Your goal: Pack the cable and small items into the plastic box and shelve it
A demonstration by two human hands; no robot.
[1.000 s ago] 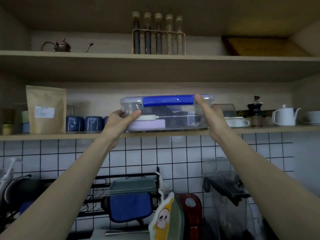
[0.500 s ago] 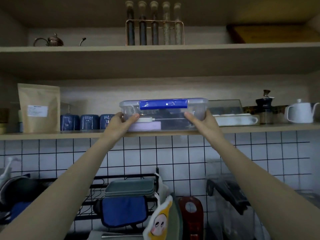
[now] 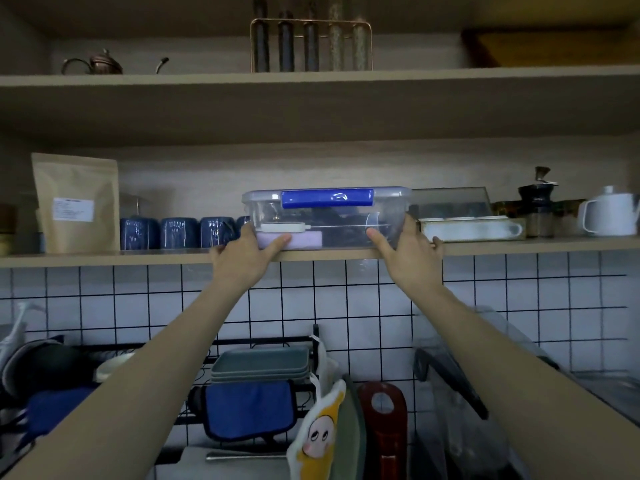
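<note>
A clear plastic box (image 3: 346,220) with a blue lid clasp rests on the lower wooden shelf (image 3: 138,259), its lid closed. Through the wall I see a dark cable, a white flat item and a pale purple block. My left hand (image 3: 247,258) presses the box's lower left front corner, thumb on the wall. My right hand (image 3: 407,251) holds the lower right corner, fingers wrapped around the side.
Left of the box stand several blue cups (image 3: 178,232) and a brown paper pouch (image 3: 78,202). To its right are a glass-lidded tray (image 3: 464,220), a coffee grinder (image 3: 538,202) and a white teapot (image 3: 611,213). A dish rack with plates (image 3: 259,363) lies below.
The box has slid further back onto the shelf. Both hands have dropped from its upper edges to its lower front corners.
</note>
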